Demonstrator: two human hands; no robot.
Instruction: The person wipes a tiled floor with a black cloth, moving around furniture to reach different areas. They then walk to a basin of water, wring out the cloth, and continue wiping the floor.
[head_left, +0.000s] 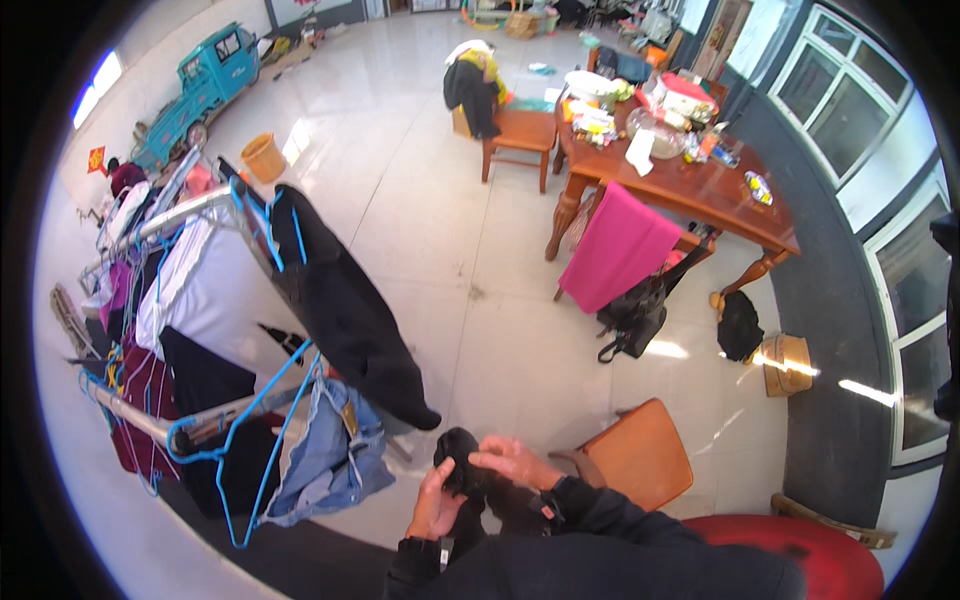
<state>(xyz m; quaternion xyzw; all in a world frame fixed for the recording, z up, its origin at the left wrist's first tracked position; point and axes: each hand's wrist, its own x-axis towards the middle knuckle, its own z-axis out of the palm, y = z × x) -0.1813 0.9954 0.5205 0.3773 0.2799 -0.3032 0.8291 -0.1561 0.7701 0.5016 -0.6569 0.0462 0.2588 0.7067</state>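
Note:
My left hand (433, 504) is closed around a bunched black piece of cloth (459, 459) held low in front of me. From the other side, my right hand (517, 460) has its fingertips on the same cloth; whether they pinch it is too small to tell. What kind of garment it is cannot be made out. Left of my hands, blue denim jeans (330, 450) hang folded on a metal clothes rack (150, 424), beside a bare blue hanger (225, 459). Long black trousers (352, 315) drape down from the rack's near end.
An orange-seated chair (641, 454) stands close on my right, with a red round seat (810, 555) behind it. Ahead, a wooden table (712, 195) bears clutter. A pink cloth (619, 247) covers a chair back. Far left are a blue cargo tricycle (214, 71), a bucket (262, 157) and a person (126, 176).

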